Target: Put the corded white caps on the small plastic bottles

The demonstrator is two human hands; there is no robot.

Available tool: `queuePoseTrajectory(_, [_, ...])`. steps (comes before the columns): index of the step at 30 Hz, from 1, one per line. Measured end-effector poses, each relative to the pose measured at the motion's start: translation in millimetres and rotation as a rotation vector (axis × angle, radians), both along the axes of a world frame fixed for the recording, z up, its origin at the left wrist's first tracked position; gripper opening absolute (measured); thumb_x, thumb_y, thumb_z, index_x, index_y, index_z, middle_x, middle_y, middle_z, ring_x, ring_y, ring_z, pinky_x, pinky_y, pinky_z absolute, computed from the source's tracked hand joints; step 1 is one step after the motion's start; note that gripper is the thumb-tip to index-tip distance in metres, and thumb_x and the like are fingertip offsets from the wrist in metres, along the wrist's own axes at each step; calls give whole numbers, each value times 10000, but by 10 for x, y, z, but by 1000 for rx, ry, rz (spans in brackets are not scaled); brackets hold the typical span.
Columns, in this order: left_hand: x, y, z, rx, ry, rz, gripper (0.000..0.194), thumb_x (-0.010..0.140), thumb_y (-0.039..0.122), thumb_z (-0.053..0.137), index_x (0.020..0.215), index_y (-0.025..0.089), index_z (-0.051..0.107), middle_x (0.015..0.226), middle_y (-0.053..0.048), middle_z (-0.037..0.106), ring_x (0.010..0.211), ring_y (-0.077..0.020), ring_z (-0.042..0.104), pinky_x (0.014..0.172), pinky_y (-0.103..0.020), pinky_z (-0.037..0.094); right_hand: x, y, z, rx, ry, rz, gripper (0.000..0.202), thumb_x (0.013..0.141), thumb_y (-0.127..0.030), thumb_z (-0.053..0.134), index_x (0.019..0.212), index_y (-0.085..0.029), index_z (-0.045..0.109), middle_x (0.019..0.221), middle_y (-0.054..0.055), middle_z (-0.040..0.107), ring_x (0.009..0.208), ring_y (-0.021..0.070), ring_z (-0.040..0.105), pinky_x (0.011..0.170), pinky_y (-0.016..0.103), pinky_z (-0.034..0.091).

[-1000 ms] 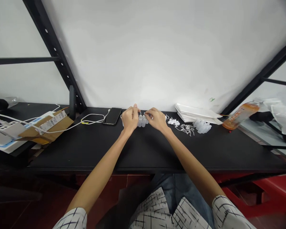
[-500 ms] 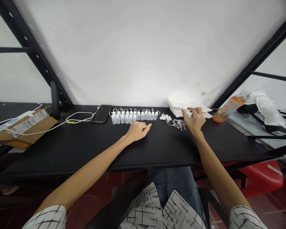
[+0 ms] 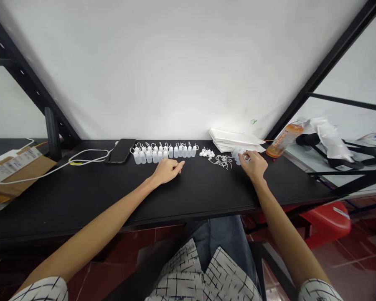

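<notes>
My left hand (image 3: 168, 171) rests on the black tabletop, its fingers loosely curled and nothing visible in them. Just behind it stand small translucent plastic dropper bottles (image 3: 154, 155) in rows, with white caps and looped cords. My right hand (image 3: 254, 164) has thumb and fingertips together at a small translucent bottle without a cap (image 3: 237, 154), in a cluster of several such bottles partly hidden by the fingers. To their left lie a small heap of white nozzle caps (image 3: 207, 153) and a tangle of white cords (image 3: 223, 161).
Stacked white paper sheets (image 3: 235, 139) lie by the wall, behind my right hand. A bottle of orange drink (image 3: 283, 141) leans at the right. Leftward are a black phone (image 3: 121, 151), a white cable (image 3: 90, 155) and a cardboard package (image 3: 15, 175). Black metal posts flank the table.
My right hand has come down and closed its fingertips at the small uncapped bottles, now visible beside it. My left hand stays near the rows. The view has turned slightly right.
</notes>
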State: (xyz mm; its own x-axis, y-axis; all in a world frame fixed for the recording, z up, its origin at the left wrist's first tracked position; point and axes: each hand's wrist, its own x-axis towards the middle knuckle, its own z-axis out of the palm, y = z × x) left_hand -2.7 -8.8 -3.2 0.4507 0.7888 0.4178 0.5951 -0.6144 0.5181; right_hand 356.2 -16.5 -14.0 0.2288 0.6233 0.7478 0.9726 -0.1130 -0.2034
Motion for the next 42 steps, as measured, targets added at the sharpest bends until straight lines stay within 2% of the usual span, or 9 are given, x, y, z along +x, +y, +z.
queuePoseTrajectory(10, [15, -17, 8, 30, 16, -6, 543, 949, 405, 403, 512, 182, 635, 538, -23, 635, 500, -137, 554, 594, -279, 399, -266, -13, 72, 101, -13, 42, 276, 878, -334, 459, 728, -160, 613, 684, 64, 621, 589, 146, 524, 539, 265, 274])
queuePoseTrajectory(18, [6, -39, 43, 170, 32, 38, 524, 959, 392, 392, 544, 172, 623, 579, -37, 601, 551, -140, 543, 592, -271, 382, -701, -51, 131, 162, -14, 133, 280, 926, -267, 406, 897, -146, 657, 778, 90, 629, 634, 160, 554, 577, 264, 354])
queuePoseTrajectory(20, [1, -34, 46, 212, 42, 60, 471, 957, 388, 400, 631, 171, 662, 639, -39, 607, 595, -142, 545, 593, -266, 377, -917, -64, 137, 144, -15, 239, 286, 935, -242, 388, 941, -140, 655, 805, 97, 635, 662, 163, 569, 602, 260, 378])
queuePoseTrajectory(23, [-21, -13, 50, 185, 69, 42, 317, 937, 384, 448, 934, 200, 706, 845, -44, 651, 707, -153, 579, 630, -260, 406, -1307, -80, 122, 69, -53, 388, 274, 935, -204, 390, 1001, -148, 649, 905, 101, 653, 695, 158, 589, 606, 252, 387])
queuePoseTrajectory(26, [-44, 6, 49, 75, 181, -11, 382, 896, 417, 508, 1216, 233, 606, 1066, -62, 632, 791, -176, 598, 641, -267, 436, -1668, -94, 82, -25, -120, 529, 257, 914, -169, 414, 1030, -163, 644, 954, 87, 649, 703, 150, 594, 582, 240, 377])
queuePoseTrajectory(30, [-42, 13, 45, 4, 270, -32, 401, 884, 383, 500, 1223, 189, 586, 1093, -86, 616, 813, -197, 603, 635, -278, 445, -1926, -118, 37, -72, -164, 662, 265, 911, -142, 404, 1040, -162, 634, 939, 76, 644, 694, 140, 591, 559, 232, 368])
queuePoseTrajectory(37, [-4, 25, 27, -21, 212, -27, 292, 892, 384, 476, 910, 167, 671, 782, -47, 654, 689, -178, 576, 605, -271, 402, -1862, -121, 28, -84, -60, 693, 269, 946, -182, 386, 1044, -174, 637, 920, 64, 665, 677, 134, 600, 568, 229, 384])
queuePoseTrajectory(40, [-5, 18, 41, -50, 189, -4, 326, 884, 391, 489, 1056, 176, 662, 748, -33, 651, 655, -170, 568, 601, -265, 388, -1684, -44, 57, -40, 7, 606, 277, 955, -232, 394, 1036, -170, 652, 914, 72, 681, 731, 147, 618, 597, 232, 389])
queuePoseTrajectory(42, [-11, 12, 56, -77, 176, 10, 391, 886, 385, 480, 1193, 182, 610, 731, -19, 641, 631, -165, 564, 601, -264, 384, -1507, 22, 81, -27, 61, 435, 259, 933, -254, 434, 987, -167, 672, 912, 77, 686, 761, 163, 623, 609, 240, 384])
